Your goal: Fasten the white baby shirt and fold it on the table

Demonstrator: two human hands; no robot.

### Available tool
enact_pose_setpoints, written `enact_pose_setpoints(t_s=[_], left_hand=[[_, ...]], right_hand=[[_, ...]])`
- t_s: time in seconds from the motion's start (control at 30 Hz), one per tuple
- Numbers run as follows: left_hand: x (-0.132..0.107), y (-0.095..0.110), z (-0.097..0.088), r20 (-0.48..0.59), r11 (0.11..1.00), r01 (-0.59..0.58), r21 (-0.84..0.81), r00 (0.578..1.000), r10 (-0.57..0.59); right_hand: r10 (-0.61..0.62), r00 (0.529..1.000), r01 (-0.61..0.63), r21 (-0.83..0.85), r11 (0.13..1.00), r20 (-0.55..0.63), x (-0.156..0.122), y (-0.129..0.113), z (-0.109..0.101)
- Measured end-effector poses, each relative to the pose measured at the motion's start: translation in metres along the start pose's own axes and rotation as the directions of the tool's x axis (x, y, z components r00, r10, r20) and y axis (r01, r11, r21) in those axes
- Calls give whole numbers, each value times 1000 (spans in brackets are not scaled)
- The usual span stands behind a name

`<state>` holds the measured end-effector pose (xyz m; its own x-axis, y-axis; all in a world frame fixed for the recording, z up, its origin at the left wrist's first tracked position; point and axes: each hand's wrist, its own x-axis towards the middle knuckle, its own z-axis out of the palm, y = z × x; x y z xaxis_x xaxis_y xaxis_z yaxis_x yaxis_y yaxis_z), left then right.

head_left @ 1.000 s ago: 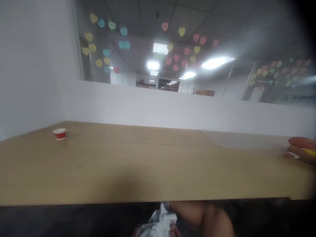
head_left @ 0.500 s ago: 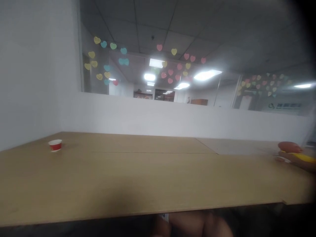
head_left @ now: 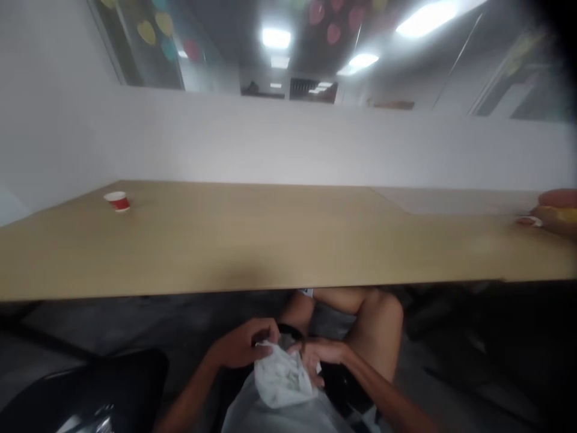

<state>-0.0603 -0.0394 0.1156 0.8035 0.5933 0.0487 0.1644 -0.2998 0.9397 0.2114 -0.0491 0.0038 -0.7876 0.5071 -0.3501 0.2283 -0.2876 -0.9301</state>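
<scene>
the left hand [head_left: 241,344] pinches a crumpled white plastic bag [head_left: 282,376], while the right hand [head_left: 318,355] curls narrowly against it, keeping it gathered below the worktop [head_left: 270,240].

Left hand [head_left: 241,344] and right hand [head_left: 318,355] held close together over the lap, fingers curved inward, with left forearm [head_left: 189,394] and right forearm [head_left: 383,394] converging from either side.

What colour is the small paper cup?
The paper cup is white with a red band, best seen in the head view.
</scene>
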Motion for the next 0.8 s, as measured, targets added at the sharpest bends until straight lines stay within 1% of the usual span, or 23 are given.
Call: enact_pose_setpoints(t_s=[0.03,0.07,0.1,0.17,0.2,0.23,0.27,0.3,0.37,0.43,0.5,0.53,0.57,0.6,0.63,0.67,0.7,0.73,0.77,0.8], left_hand=[[0,-1,1,15,1000,-3,-31,1000,4],[0,-3,2,22,998,-4,-58,1000,5],[0,-6,2,25,996,0,-84,1000,2],[0,-16,2,60,987,17,-160,998,-8],[0,-23,1,92,978,37,-207,996,-18],[0,-32,1,122,967,64,-247,992,-35],[-1,-42,0,145,959,94,-269,988,-56],[-3,-53,-1,162,955,124,-270,983,-82],[-7,-74,0,192,960,183,-214,971,-142],[-11,-91,3,207,965,227,-136,958,-196],[-14,-100,6,166,963,244,-118,961,-223],[-15,-100,5,130,963,231,-140,968,-213],[-14,-97,3,94,963,200,-179,978,-185],[-14,-91,-1,55,962,153,-226,988,-145],[-14,-81,-8,15,960,95,-262,995,-95],[-14,-68,-15,-25,964,31,-266,999,-39],[-14,-54,-24,-66,971,-30,-236,998,15],[-15,-37,-33,-93,983,-72,-167,994,57],[-16,-20,-42,-113,994,-84,-70,991,75],[-17,-3,-50,-129,998,-57,32,990,61]], right_hand=[[-5,999,3,-48,999,-49,3,0,-1],[-39,996,27,-149,988,-79,5,0,-4],[-114,988,80,-299,951,-100,6,-2,-8],[-294,945,163,-576,801,-141,6,-8,-16],[-359,919,173,-656,735,-160,4,-11,-21],[-398,899,172,-689,704,-182,0,-15,-25],[-415,885,173,-680,713,-211,-5,-19,-28],[-416,877,178,-642,746,-241,-11,-23,-30],[-415,857,183,-574,798,-304,-25,-31,-33],[-465,809,180,-601,779,-360,-39,-39,-32],[-538,749,195,-649,736,-385,-52,-46,-29],[-561,732,229,-635,738,-388,-57,-50,-27],[-567,727,274,-593,757,-388,-62,-53,-25],[-558,732,313,-535,785,-390,-65,-57,-22],[-548,740,342,-483,806,-390,-69,-62,-20],[-547,739,363,-452,815,-393,-72,-68,-17],[-563,719,376,-454,808,-407,-75,-75,-14],[-600,676,384,-490,783,-429,-79,-84,-11],[-655,610,387,-553,738,-447,-83,-95,-8],[-719,531,383,-629,676,-449,-88,-107,-4]])
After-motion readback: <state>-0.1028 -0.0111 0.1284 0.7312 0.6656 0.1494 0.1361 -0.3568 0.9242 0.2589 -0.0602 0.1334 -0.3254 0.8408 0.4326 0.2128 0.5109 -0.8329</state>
